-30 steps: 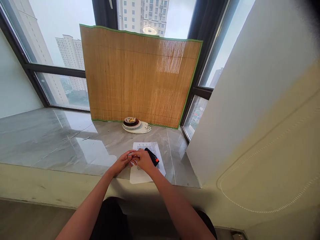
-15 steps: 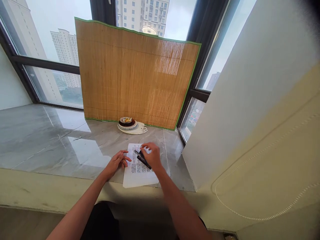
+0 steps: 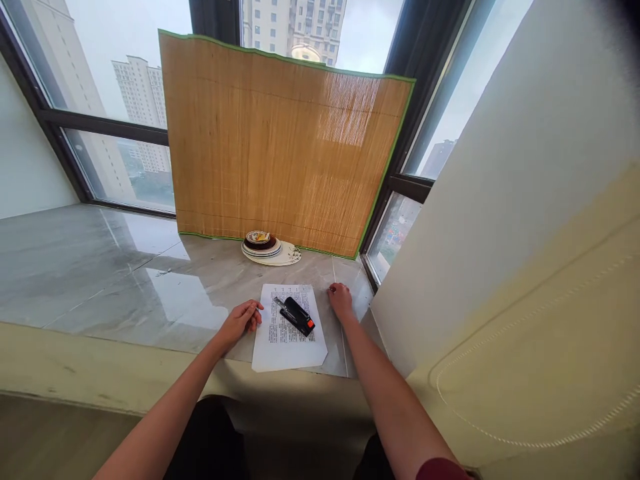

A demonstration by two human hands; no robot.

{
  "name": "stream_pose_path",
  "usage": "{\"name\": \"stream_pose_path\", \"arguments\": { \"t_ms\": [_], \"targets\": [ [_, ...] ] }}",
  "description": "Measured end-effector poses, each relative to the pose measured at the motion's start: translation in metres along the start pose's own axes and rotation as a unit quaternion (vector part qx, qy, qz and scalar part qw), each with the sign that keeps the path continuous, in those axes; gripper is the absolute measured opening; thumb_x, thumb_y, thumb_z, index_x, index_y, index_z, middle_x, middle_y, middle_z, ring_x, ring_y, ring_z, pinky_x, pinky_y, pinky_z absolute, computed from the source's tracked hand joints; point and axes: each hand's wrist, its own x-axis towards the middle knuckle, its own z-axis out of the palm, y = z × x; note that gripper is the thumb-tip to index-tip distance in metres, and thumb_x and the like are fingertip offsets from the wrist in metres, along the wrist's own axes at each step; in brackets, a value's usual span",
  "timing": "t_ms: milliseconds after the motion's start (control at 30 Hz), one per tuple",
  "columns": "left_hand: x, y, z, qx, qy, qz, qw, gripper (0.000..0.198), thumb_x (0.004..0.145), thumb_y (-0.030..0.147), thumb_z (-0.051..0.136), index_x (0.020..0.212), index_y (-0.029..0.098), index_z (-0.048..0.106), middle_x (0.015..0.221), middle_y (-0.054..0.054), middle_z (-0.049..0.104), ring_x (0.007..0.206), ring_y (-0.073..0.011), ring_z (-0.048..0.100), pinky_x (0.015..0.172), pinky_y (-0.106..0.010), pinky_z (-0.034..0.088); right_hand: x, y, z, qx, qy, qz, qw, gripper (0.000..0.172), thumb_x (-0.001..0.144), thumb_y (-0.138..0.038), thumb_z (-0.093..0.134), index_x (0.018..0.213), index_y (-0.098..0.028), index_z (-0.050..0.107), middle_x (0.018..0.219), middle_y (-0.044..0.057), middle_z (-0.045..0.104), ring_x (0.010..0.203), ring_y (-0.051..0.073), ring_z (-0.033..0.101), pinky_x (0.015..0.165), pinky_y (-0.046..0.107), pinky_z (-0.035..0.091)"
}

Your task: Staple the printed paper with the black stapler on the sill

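Observation:
A printed sheet of paper (image 3: 285,340) lies on the grey marble sill (image 3: 125,287) near its front edge. On the sheet rests a black stapler (image 3: 297,315) with an orange end. My left hand (image 3: 241,321) sits at the sheet's left edge with its fingers curled together; what they pinch, if anything, is too small to see. My right hand (image 3: 341,298) rests on the sill just right of the sheet, fingers bent, holding nothing that shows.
A stack of plates (image 3: 270,249) stands behind the paper, in front of a bamboo mat (image 3: 280,147) propped against the window. A white wall (image 3: 500,187) closes the right side. The sill stretches far to the left.
My right hand has let go of the stapler, left it on the paper and moved right onto the sill. My left hand stays at the sheet's left edge.

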Motion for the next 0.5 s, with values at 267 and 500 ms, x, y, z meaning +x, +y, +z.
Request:
{"name": "stream_pose_path", "arguments": {
  "t_ms": [267,500],
  "targets": [
    [0.003,-0.003,-0.001,0.016,0.002,-0.004,1.000,0.060,0.089,0.077,0.061,0.096,0.018,0.065,0.068,0.001,0.065,0.050,-0.0115,0.051,0.050,-0.023,0.036,-0.030,-0.014,0.003,0.085,0.047,-0.095,0.991,0.026,0.095,-0.022,0.055,0.107,-0.018,0.077,0.114,0.013,0.073,0.109,0.026,0.066,0.096,0.037,0.050],
    [0.000,0.001,0.000,0.018,0.003,-0.004,1.000,0.056,0.091,0.074,0.061,0.098,0.019,0.066,0.069,0.000,0.065,0.052,-0.0120,0.051,0.052,-0.024,0.038,-0.113,-0.093,-0.113,0.294,0.179,-0.173,0.923,0.024,0.103,-0.040,0.059,0.107,-0.023,0.076,0.098,0.005,0.078,0.086,0.020,0.071,0.080,0.034,0.058]
  ]
}}
